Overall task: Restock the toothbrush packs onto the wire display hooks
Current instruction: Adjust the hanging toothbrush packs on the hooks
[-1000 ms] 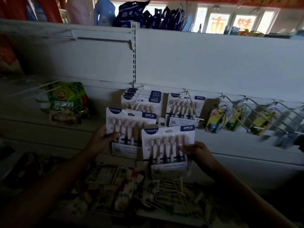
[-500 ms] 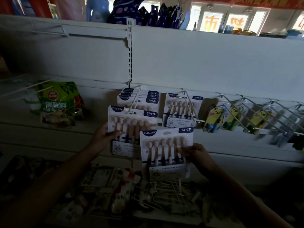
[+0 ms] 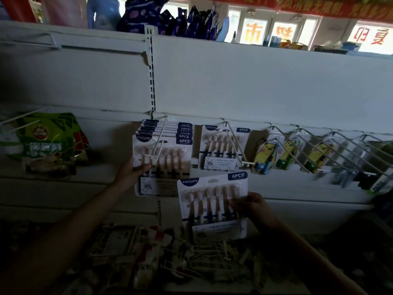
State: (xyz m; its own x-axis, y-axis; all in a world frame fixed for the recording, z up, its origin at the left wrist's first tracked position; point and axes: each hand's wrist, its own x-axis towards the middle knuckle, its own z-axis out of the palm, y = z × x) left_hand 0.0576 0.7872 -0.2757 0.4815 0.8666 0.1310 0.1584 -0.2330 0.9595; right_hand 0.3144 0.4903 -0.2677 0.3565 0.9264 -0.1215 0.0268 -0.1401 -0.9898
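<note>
A person's two bare forearms reach toward a white shop wall panel (image 3: 255,86) fitted with a row of white wire display hooks.

The left hand (image 3: 129,173) grips the left edge of a white card blister pack of six pale-headed toothbrushes (image 3: 162,167), thumb curled over its front. This pack sits at the front of a stack of matching packs (image 3: 165,129) on the leftmost white wire hook (image 3: 158,143), whose tip bar crosses the front of the held pack; whether the pack is fully threaded onto the hook cannot be told.

The right hand (image 3: 253,206) holds a second identical toothbrush pack (image 3: 212,206) by its right edge, fingers curled round onto its front. It hangs lower and to the right, tilted slightly, apart from any hook.

A single matching pack (image 3: 223,150) hangs on the next hook (image 3: 236,143). Further right hang yellow cartoon-figure children's toothbrush packs (image 3: 265,154). At far left hang green snack bags (image 3: 49,141). Below, a dim clutter of packets and loose white wire hooks (image 3: 212,258) lies in shadow.
</note>
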